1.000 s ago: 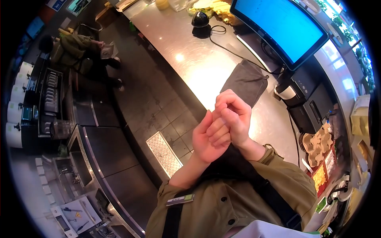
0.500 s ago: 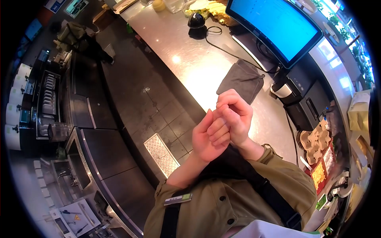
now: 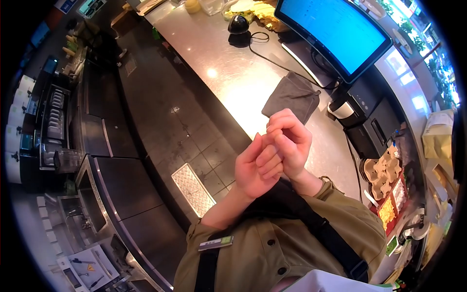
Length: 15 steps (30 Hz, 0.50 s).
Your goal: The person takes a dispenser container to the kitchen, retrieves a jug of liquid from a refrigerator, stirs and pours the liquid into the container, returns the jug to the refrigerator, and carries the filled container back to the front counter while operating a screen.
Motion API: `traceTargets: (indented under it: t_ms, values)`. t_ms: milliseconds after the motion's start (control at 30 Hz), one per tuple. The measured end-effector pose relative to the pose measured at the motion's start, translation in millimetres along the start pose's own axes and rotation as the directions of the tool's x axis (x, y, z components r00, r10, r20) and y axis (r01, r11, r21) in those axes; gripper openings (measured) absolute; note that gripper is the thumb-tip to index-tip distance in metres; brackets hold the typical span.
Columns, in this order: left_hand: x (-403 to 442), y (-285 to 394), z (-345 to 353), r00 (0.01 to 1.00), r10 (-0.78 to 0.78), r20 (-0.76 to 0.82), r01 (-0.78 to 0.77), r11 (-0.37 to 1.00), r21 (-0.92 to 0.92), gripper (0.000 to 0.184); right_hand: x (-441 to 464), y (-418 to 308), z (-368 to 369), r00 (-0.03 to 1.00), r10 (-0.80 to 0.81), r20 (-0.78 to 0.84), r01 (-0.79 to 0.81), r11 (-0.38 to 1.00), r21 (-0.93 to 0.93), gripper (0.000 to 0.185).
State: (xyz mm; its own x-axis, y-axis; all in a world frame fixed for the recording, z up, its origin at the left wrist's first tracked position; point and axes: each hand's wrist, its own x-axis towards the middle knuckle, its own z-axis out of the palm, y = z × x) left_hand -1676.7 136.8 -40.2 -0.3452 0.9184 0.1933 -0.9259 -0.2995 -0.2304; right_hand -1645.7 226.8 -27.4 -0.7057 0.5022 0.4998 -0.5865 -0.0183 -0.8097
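Head view: left hand and right hand together, fingers of both curled inward and loosely closed — left fingers bent against the right hand, right fingers folded over near their thumb. Anything inside the curl: impossible to tell. Behind the wrists, olive sleeves and a black strap across the chest. Just beyond the right hand, on the shiny metal surface, a dark grey cloth pouch — near edge partly hidden by the fingers, contact unclear. Farther out, a blue-lit monitor and a round black device. To the right, a cardboard cup carrier; to the left, a metal treadplate on dark floor tiles.
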Motion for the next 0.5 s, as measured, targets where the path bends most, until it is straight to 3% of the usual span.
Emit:
traceTargets:
  t_ms: [267,367,500]
  values:
    - [-1.0,0.4,0.4,1.000,-0.002,-0.005,0.003,0.997,0.082,0.039,-1.4,-3.3,1.7,1.000,0.008,-0.001,-0.008,0.998,-0.058,0.015]
    - [-0.7,-1.0,5.8,0.994,0.008,-0.107,-0.002,0.999,0.049,0.030,-1.3,-5.7,2.7,1.000,0.017,-0.010,-0.017,0.997,-0.070,0.014]
    - [-1.4,-0.4,5.9,0.995,0.000,-0.102,0.004,0.999,0.043,0.030,-1.1,-6.4,4.4,1.000,0.010,-0.017,-0.011,0.997,-0.072,0.012]
